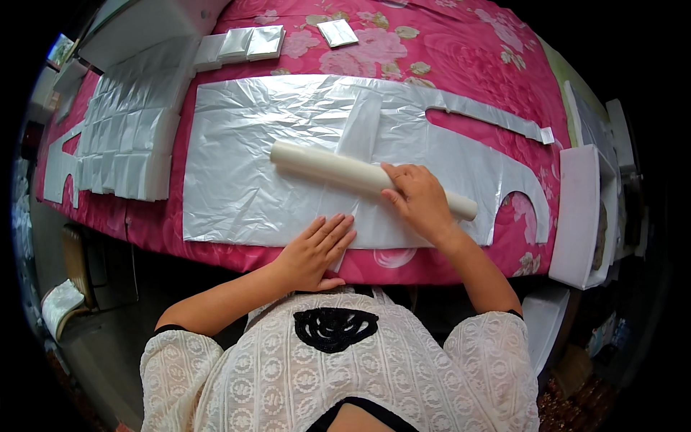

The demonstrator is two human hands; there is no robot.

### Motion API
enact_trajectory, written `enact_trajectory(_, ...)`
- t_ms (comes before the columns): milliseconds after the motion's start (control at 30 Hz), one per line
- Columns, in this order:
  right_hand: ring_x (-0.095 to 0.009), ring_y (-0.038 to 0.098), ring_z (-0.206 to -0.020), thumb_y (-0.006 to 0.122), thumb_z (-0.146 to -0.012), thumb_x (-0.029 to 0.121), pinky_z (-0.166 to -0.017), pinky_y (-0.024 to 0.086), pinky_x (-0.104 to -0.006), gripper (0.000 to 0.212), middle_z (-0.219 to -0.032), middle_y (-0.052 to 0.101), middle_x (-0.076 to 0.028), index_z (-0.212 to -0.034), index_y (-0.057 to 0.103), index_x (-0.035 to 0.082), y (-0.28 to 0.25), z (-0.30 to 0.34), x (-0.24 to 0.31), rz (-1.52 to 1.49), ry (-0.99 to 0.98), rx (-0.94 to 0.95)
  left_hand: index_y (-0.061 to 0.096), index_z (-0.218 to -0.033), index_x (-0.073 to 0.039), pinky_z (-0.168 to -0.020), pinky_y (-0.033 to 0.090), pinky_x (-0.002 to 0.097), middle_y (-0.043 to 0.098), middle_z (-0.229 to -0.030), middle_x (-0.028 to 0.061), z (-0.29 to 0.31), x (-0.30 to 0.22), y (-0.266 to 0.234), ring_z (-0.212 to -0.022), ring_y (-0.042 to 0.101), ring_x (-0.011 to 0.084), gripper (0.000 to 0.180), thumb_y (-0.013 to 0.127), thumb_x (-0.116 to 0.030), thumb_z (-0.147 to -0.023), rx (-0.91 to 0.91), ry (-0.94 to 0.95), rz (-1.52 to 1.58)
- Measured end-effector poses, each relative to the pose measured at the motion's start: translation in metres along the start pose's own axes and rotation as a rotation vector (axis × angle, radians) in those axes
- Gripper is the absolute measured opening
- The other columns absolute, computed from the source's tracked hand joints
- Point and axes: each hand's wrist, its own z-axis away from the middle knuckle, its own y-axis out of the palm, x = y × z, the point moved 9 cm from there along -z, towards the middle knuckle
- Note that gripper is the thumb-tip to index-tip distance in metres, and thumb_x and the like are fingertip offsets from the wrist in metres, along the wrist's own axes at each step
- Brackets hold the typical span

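Note:
A large silvery-white plastic sheet [245, 144] with rounded cutouts and strap-like ends at its right lies spread on the table, shaped like a vest-style bag. Across it rests a cream-coloured cylinder [324, 165], like a tube or rolling pin, slanting down to the right. My right hand [419, 200] grips this cylinder toward its right end, fingers over the top and thumb on the near side. My left hand [317, 248] lies flat at the sheet's near edge, fingers stretched out, holding nothing. A narrow translucent plastic strip [361, 122] runs over the sheet and passes beneath the cylinder.
Stacks of folded plastic packets [126, 144] stand at the left, on another cut-out sheet [55, 173]. Smaller packets [252, 43] and a single one [337, 33] lie at the back. A white foam box [576, 216] borders the right side. Pink flowered cloth [475, 43] covers the table.

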Motion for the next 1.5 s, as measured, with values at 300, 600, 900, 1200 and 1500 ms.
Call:
enact_trajectory(300,-0.029,0.053,-0.089,0.060,-0.083,0.025,-0.080,0.043,-0.0379,0.041,-0.098,0.059,-0.010,-0.119,0.055,0.006,-0.053,0.015,-0.075,0.058,0.299,-0.187,0.030,-0.136,0.002,-0.110,0.015,0.0443,0.022,-0.145,0.0193,0.001,0.006,-0.006,-0.136,0.019,0.0311,0.082,0.054,-0.050,-0.077,0.060,0.129,0.100)
enact_trajectory(600,-0.028,0.052,-0.098,0.068,-0.071,0.014,-0.089,0.038,-0.0394,0.047,-0.104,0.059,-0.008,-0.117,0.057,0.012,0.012,0.014,0.044,-0.016,-0.278,-0.007,0.037,-0.133,-0.004,-0.107,0.021,0.0463,0.031,-0.142,0.0185,0.005,-0.026,0.022,-0.133,0.028,0.0304,0.055,0.046,-0.020,-0.080,-0.068,-0.052,-0.111)
enact_trajectory(900,-0.027,0.052,-0.101,0.064,-0.078,0.018,-0.091,0.037,-0.0379,0.041,-0.106,0.060,-0.007,-0.118,0.057,0.014,0.004,-0.112,-0.012,0.110,-0.182,-0.149,0.034,-0.136,-0.005,-0.108,0.020,0.0431,0.026,-0.145,0.0159,0.009,-0.028,0.023,-0.136,0.023,0.0277,0.058,0.045,-0.021,-0.082,-0.054,0.035,-0.147)
enact_trajectory(1200,-0.031,0.046,-0.115,0.060,-0.071,-0.002,-0.099,0.037,-0.0395,0.047,-0.120,0.053,-0.012,-0.117,0.055,0.007,0.008,-0.058,0.036,-0.082,-0.423,-0.077,0.046,-0.125,0.000,-0.108,0.027,0.0408,0.035,-0.140,0.0152,0.026,-0.022,0.007,-0.131,0.033,0.0261,0.047,0.050,-0.016,-0.081,0.028,0.286,0.101)
enact_trajectory(1500,-0.029,0.045,-0.120,0.059,-0.067,0.002,-0.099,0.038,-0.0381,0.048,-0.126,0.050,-0.013,-0.115,0.055,0.003,0.051,0.037,0.076,-0.157,-0.465,0.153,0.048,-0.123,-0.001,-0.106,0.031,0.0422,0.045,-0.132,0.0150,0.034,-0.012,-0.036,-0.126,0.040,0.0278,0.060,0.067,-0.016,-0.068,-0.277,0.324,0.375)
